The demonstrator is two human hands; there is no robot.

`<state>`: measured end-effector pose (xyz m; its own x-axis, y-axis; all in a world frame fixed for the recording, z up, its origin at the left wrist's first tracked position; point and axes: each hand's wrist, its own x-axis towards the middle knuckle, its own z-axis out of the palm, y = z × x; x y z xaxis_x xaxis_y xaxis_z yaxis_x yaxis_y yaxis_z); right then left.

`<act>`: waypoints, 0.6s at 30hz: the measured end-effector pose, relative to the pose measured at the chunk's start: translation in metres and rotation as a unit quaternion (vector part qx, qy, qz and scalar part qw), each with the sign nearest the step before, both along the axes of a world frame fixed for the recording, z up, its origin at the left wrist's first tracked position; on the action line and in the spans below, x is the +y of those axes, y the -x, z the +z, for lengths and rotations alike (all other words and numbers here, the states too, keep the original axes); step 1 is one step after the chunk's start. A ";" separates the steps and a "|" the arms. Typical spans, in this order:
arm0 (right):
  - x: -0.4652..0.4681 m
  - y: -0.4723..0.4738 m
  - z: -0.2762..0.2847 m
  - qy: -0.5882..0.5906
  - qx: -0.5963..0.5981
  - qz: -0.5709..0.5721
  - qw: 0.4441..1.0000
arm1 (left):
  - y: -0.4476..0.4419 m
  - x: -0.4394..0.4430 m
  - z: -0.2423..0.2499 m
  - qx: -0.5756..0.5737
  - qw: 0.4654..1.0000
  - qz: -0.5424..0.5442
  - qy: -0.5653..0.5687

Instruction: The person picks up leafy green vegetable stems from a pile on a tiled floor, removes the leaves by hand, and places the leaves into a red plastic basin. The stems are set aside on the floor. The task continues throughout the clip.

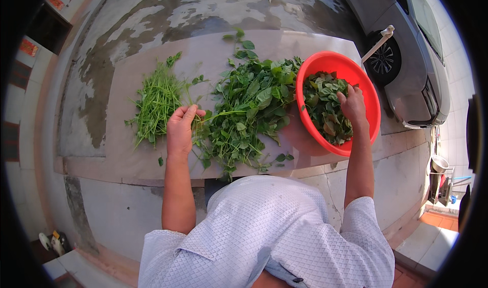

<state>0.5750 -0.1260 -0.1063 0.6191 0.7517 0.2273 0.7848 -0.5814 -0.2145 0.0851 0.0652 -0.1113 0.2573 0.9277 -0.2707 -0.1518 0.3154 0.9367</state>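
Observation:
My left hand (pixel 182 129) pinches a thin green plant stem (pixel 225 113) between thumb and fingers. It is between a pile of bare green stems (pixel 158 101) on the left and a larger heap of leafy green stalks (pixel 248 108) in the middle. On the right, a red plastic basin (pixel 366 135) holds loose green leaves (pixel 324 101), some brownish. My right hand (pixel 353 103) reaches into the basin with bent fingers at the leaves; whether it grips any is hidden.
The heaps and basin rest on a light, flat tabletop (pixel 133 67). Past its far edge lies concrete ground (pixel 126 32) with wet patches. A pale pipe (pixel 377 44) stands near the table's far right corner, beside a parked grey car (pixel 411 97).

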 end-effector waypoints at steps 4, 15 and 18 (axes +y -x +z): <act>0.011 0.035 0.008 -0.079 -0.046 0.027 0.995 | 0.014 0.005 0.000 -0.070 0.995 0.000 0.074; 0.085 0.294 -0.005 -0.112 0.356 0.435 0.819 | 0.002 -0.006 -0.005 -0.158 0.974 -0.029 0.157; 0.090 0.308 -0.011 -0.136 0.339 0.396 0.843 | 0.002 -0.011 -0.007 -0.167 0.971 -0.013 0.169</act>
